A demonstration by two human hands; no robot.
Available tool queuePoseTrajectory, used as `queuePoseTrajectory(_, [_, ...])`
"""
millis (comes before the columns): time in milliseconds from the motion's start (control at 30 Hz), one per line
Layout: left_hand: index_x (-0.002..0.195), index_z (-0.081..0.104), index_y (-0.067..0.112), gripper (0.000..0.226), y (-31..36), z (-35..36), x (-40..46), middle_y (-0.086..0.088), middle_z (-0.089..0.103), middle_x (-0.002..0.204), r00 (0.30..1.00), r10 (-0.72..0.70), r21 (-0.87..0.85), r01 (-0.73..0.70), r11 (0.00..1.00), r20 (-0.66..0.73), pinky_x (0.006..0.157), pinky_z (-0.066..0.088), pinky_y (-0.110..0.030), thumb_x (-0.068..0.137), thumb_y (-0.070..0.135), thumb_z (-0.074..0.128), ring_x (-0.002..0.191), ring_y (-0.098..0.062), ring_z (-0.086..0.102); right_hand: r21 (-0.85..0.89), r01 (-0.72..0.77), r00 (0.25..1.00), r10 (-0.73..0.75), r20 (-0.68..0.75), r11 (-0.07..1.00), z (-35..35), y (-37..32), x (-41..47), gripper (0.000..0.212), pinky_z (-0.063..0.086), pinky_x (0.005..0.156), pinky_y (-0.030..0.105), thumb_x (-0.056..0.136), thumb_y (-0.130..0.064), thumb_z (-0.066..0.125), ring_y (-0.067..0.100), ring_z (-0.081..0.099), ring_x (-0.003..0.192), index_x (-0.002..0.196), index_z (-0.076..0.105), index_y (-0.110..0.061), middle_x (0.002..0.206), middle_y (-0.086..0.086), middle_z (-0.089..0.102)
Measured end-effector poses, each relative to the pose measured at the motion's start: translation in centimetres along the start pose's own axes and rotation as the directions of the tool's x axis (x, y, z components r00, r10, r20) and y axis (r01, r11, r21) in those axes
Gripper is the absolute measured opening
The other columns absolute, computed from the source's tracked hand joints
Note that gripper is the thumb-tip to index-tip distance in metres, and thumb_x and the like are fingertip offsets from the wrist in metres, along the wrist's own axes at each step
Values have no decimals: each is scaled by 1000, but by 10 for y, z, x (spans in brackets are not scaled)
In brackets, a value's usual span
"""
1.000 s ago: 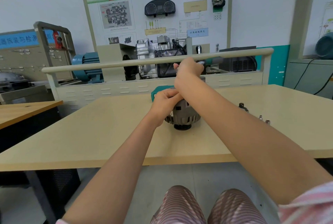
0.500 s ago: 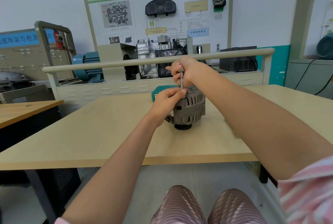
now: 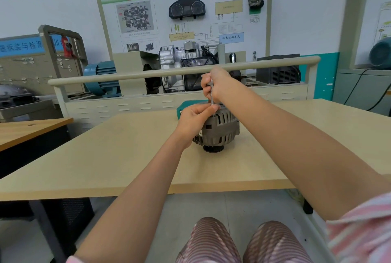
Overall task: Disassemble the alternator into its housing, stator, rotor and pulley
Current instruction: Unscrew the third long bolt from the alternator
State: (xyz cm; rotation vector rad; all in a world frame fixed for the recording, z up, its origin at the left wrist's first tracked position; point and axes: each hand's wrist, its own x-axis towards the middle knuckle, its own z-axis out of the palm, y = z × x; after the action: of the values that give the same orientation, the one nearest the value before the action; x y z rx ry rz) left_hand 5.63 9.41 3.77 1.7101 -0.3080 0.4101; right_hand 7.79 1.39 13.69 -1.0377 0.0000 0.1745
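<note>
A grey alternator (image 3: 222,130) stands on the beige table (image 3: 105,157) with its black pulley (image 3: 213,149) facing down. My right hand (image 3: 215,82) grips the top of a thin metal tool (image 3: 211,99) held upright over the alternator's upper left edge. My left hand (image 3: 195,118) pinches the tool's lower shaft where it meets the housing and hides the alternator's left side.
A teal box (image 3: 186,107) lies just behind the alternator. Beyond the table runs a rail (image 3: 148,73) in front of a gearbox training stand (image 3: 182,66). A second wooden table (image 3: 25,131) stands to the left.
My right hand came down from rail height and set the tool upright on the alternator's top. My right arm swung right, uncovering the housing. My left hand stayed put.
</note>
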Motion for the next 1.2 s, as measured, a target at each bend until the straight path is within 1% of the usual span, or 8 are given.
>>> queuePoseTrajectory(67, [97,74,22,13,0,1,-1,5,72,88,1000,3,15,-3,1000,-16,65,48,-18,92,24,63,82,-8,64,86,100,985,-87,-146,991,2,5,-1,26,18,29,11,96,-9,31,6,29,21,74,46,-9,35,-2,38])
queuePoseTrajectory(200, [70,71,23,26,-1,2,-1,3,68,71,999,5,53,-2,999,-46,64,48,-24,93,15,60,73,-14,60,110,388,878,-331,-346,915,8,19,1,18,35,35,16,103,-19,25,10,46,42,103,41,-10,66,5,53])
queuePoseTrajectory(433, [57,61,22,41,-1,2,-1,11,61,53,996,-3,104,13,995,-91,50,43,-16,91,0,53,59,-7,54,150,517,808,-421,-413,843,11,25,-2,28,43,43,17,104,-17,21,16,49,56,121,34,0,71,3,44])
queuePoseTrajectory(567, [65,68,25,33,1,2,-2,11,67,61,998,4,72,1,997,-64,62,51,-23,93,10,58,69,-10,61,184,451,855,-364,-369,873,7,21,-1,24,35,30,12,103,-12,25,14,47,46,122,36,-5,70,5,46])
queuePoseTrajectory(700, [70,69,24,26,1,1,-4,2,67,72,999,28,53,-26,998,-33,73,49,-34,93,17,60,78,-18,60,144,338,910,-284,-302,930,9,19,1,12,30,30,15,101,-10,26,12,42,39,104,37,-12,63,5,45])
queuePoseTrajectory(933, [88,71,29,18,2,1,-6,4,71,87,998,54,63,-55,996,25,72,46,-25,96,24,56,86,-13,61,105,165,970,-143,-195,981,7,10,5,13,18,29,10,95,-12,32,9,31,22,96,46,-11,54,2,41])
queuePoseTrajectory(1067, [89,72,29,18,2,2,-7,0,71,93,997,73,55,-75,996,32,78,46,-30,96,25,56,90,-15,62,7,-30,998,30,51,1000,-4,1,8,36,17,31,12,98,-21,24,6,28,24,70,45,-11,37,-4,36])
queuePoseTrajectory(1200, [85,71,31,19,4,2,-8,1,70,92,998,64,53,-65,996,28,80,45,-29,96,24,57,91,-14,61,-105,-201,926,224,305,974,-13,-6,10,43,19,31,14,102,-21,19,4,27,25,92,55,2,36,-10,35])
